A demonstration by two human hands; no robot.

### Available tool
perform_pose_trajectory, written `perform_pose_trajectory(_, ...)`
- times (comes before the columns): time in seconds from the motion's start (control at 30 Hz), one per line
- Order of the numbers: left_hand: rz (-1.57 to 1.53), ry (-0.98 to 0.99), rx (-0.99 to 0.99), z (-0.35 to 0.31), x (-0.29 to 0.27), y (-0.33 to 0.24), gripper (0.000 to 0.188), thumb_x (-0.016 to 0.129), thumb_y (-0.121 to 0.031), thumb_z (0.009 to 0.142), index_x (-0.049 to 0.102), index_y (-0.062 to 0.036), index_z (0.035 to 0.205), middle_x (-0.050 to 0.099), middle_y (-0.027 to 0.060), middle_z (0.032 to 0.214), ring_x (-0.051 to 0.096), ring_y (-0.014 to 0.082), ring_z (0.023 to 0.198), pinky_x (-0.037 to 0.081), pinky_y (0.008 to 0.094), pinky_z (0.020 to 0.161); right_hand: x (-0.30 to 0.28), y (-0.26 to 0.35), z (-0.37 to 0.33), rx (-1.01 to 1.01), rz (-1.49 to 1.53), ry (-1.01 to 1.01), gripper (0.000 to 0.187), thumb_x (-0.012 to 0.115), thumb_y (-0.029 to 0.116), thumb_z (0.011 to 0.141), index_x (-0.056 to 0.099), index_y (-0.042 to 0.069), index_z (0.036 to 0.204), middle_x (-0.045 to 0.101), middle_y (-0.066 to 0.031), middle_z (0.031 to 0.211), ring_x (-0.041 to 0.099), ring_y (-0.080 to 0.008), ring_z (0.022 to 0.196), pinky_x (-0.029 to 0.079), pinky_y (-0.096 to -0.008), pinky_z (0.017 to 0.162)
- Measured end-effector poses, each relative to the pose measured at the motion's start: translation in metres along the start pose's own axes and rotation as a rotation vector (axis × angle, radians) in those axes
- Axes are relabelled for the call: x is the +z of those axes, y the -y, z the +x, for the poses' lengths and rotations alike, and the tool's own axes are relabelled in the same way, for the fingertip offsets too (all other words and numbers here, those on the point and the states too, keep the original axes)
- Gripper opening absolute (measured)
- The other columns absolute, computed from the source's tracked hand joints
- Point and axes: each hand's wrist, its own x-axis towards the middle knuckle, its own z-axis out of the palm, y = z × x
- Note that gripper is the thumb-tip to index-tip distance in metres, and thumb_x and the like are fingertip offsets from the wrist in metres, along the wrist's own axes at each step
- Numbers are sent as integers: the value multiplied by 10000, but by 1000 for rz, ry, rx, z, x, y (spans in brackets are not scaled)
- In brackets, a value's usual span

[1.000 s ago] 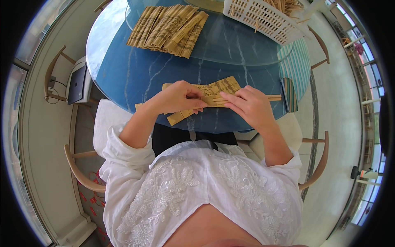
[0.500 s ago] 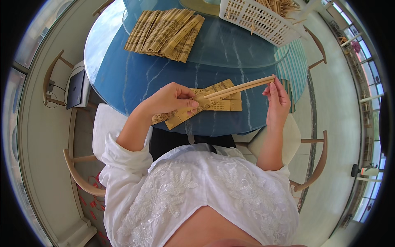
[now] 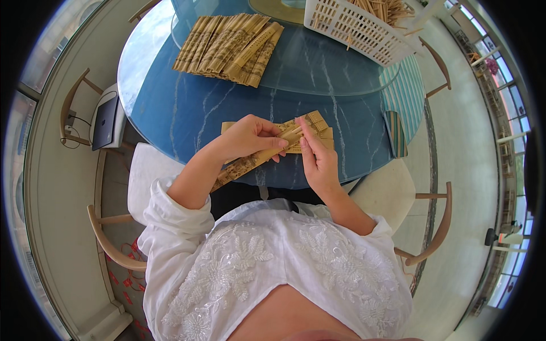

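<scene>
My left hand (image 3: 253,137) pinches a tan printed paper chopstick sleeve (image 3: 242,166) that slants across the near part of the table. A pair of pale wooden chopsticks (image 3: 294,131) sits mostly inside it, with only short ends showing at the upper right opening. Those ends are between the fingers of my right hand (image 3: 318,159), close beside my left. Under both hands lie more flat tan paper sleeves (image 3: 325,133), partly covered by my fingers.
A fanned stack of patterned sleeves (image 3: 227,48) lies at the back left of the blue marbled table (image 3: 187,119). Back right stands a white plastic basket (image 3: 364,31) full of chopsticks. A striped pad (image 3: 396,134) hangs at the right edge. Chairs surround the table; a laptop (image 3: 104,123) rests on one.
My right hand has moved left and inward, and the chopsticks have slid from sticking far out to mostly inside the sleeve. My left hand has shifted slightly right.
</scene>
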Motion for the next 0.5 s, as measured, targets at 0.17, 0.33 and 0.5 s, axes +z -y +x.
perform_pose_trajectory(0.17, -39, -19, 21, 0, 1, 10, 307, 681, -161, 925, 653, 94, 1093, 716, 110, 899, 697, 141, 757, 563, 231, 698, -5, -4, -2, 140, 201, 28, 338, 590, 67, 953, 598, 28, 1289, 672, -138, 1197, 671, -241, 1048, 507, -286, 883)
perform_pose_trajectory(0.33, -103, 1, 20, 3, 4, 8, 314, 681, -166, 924, 651, 94, 1098, 715, 115, 903, 698, 150, 765, 576, 248, 704, -9, -8, -1, -88, 9, -98, 350, 705, 14, 847, 668, 28, 1195, 704, -126, 1107, 676, -250, 981, 521, -313, 843)
perform_pose_trajectory(0.5, -115, 37, 31, 5, 3, 11, 300, 677, -157, 926, 656, 95, 1089, 713, 118, 898, 698, 156, 778, 582, 256, 708, -10, -6, -1, -235, -145, -136, 416, 781, 29, 763, 688, 36, 1168, 714, -118, 1031, 674, -253, 936, 530, -323, 810)
